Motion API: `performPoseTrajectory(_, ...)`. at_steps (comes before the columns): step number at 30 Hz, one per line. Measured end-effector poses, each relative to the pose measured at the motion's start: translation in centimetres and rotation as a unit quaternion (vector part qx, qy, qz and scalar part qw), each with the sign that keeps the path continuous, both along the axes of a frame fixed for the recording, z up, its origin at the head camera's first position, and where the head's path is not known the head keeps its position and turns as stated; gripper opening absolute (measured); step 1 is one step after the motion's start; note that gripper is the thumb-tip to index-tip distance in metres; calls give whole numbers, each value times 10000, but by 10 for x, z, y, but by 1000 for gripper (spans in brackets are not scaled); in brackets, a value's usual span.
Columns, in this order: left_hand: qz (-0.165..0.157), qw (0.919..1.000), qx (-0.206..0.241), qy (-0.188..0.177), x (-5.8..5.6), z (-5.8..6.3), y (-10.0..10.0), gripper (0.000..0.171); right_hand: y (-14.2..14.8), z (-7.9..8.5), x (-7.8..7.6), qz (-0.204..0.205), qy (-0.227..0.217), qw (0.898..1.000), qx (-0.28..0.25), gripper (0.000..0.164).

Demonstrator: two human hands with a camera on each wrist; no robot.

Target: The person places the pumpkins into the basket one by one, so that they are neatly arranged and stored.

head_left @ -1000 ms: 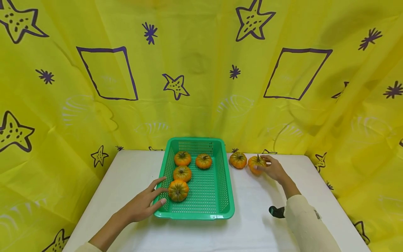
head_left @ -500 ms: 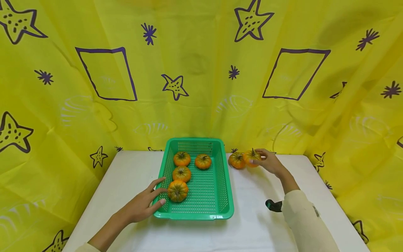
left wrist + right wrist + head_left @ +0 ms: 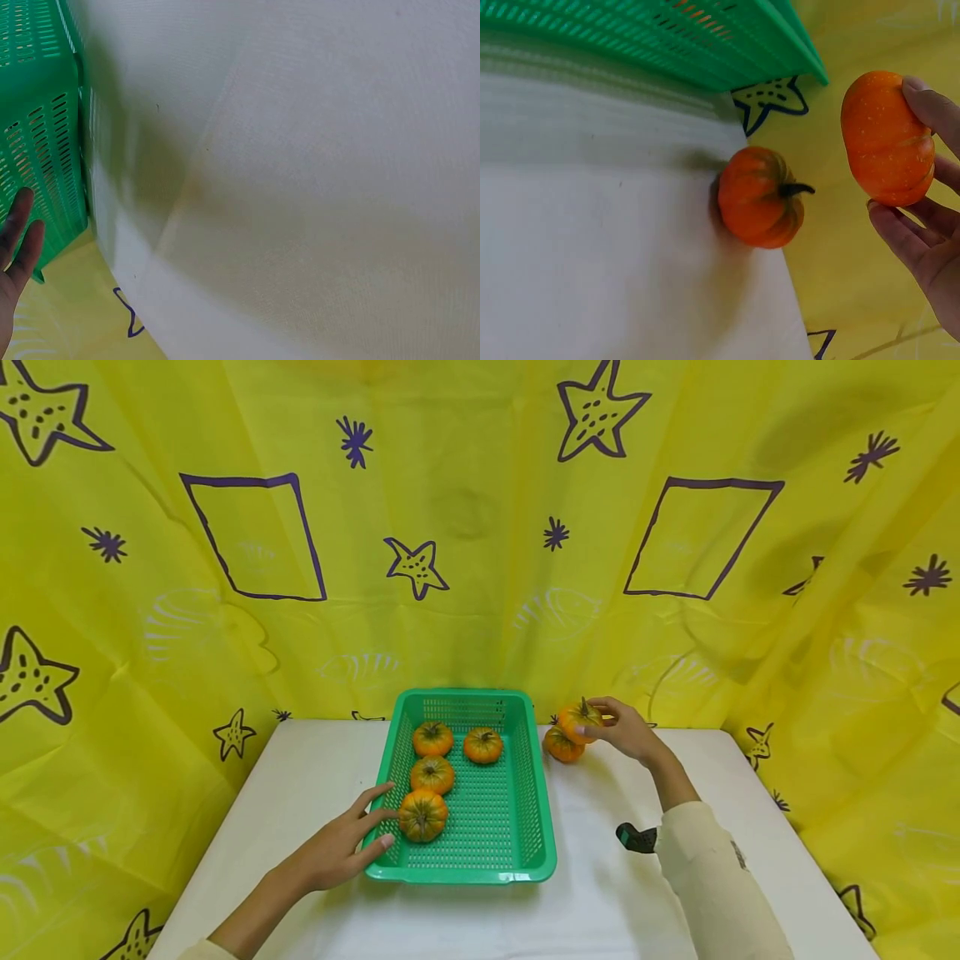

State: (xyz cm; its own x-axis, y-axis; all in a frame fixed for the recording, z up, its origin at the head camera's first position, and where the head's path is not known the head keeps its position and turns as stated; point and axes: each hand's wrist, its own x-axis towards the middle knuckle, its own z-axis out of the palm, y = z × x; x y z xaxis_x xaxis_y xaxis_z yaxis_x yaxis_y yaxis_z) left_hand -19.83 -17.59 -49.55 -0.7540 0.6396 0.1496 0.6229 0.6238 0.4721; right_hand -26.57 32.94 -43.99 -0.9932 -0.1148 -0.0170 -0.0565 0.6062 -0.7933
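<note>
My right hand (image 3: 628, 732) grips a small orange pumpkin (image 3: 579, 721) between thumb and fingers, raised off the table as the right wrist view shows. Below it on the table sits another pumpkin (image 3: 759, 197), just right of the green basket (image 3: 480, 876). Several more pumpkins lie inside the basket, three in a column at the left and one pumpkin (image 3: 483, 745) at the back right. My left hand (image 3: 341, 850) has its fingers spread at the basket's left side, near the frontmost pumpkin (image 3: 423, 815). Whether the left fingers touch that pumpkin I cannot tell.
A white table (image 3: 600, 910) carries the basket. Yellow curtains (image 3: 472, 635) with starfish drawings stand close behind it and along both sides. Under the right sleeve (image 3: 712, 868) a dark wrist device (image 3: 636, 837) sticks out.
My right hand has lifted the pumpkin and carried it left, from beside the other table pumpkin to above it. My left hand and the basket have stayed put.
</note>
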Motion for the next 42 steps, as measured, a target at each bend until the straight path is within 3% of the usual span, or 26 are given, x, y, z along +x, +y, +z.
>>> performPoseTrajectory(10,-7,10000,-30,53,0,1,0,38,-32,17,-5,275,46,9982,-523,66)
performPoseTrajectory(14,-5,10000,-11,62,0,0,0,38,-41,12,-13,352,93,9978,-560,65)
performPoseTrajectory(20,-3,9999,-6,114,-1,-2,1,37,-59,11,-18,512,29,9971,-562,78)
performPoseTrajectory(26,-7,9999,28,109,-1,-3,1,37,-77,11,-20,739,-30,9965,-392,70)
performPoseTrajectory(42,-7,10000,29,57,0,-3,1,37,-114,2,-21,923,-470,9920,-728,68)
